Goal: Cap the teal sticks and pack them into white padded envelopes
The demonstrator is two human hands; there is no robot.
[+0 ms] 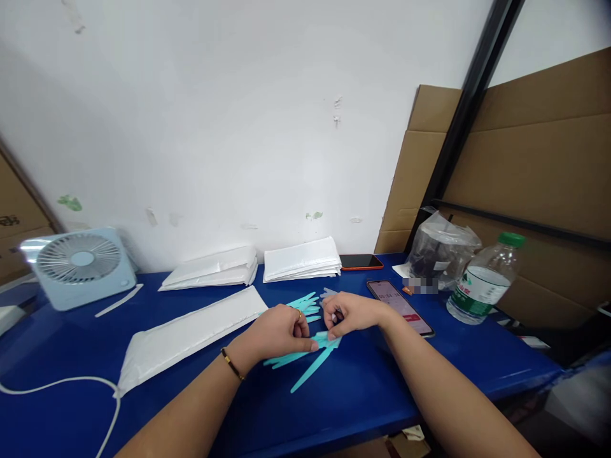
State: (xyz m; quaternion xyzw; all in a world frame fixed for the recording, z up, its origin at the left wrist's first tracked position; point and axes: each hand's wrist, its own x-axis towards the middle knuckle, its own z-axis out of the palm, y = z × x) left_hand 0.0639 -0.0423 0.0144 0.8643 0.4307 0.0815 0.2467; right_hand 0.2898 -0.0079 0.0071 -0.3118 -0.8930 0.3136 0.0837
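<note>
Several thin teal plastic sticks (312,369) lie fanned out on the blue table (363,388), beneath and in front of my hands. My left hand (279,332) is closed, its thumb pressing on the teal sticks from the left. On the right, my right hand (351,313) has its fingers curled, and its fingertips pinch the ends of the sticks. More teal sticks (305,304) are spread just behind my hands, with some pale greyish ones beside them. A white padded envelope (191,334) lies flat to the left of my left hand.
Stacks of white envelopes (301,259) lie by the wall. A light blue fan (83,266) and white cable are at left. To the right are a lit phone (400,306), an orange-edged phone (361,261), a plastic bag (442,248) and a green-capped bottle (484,283).
</note>
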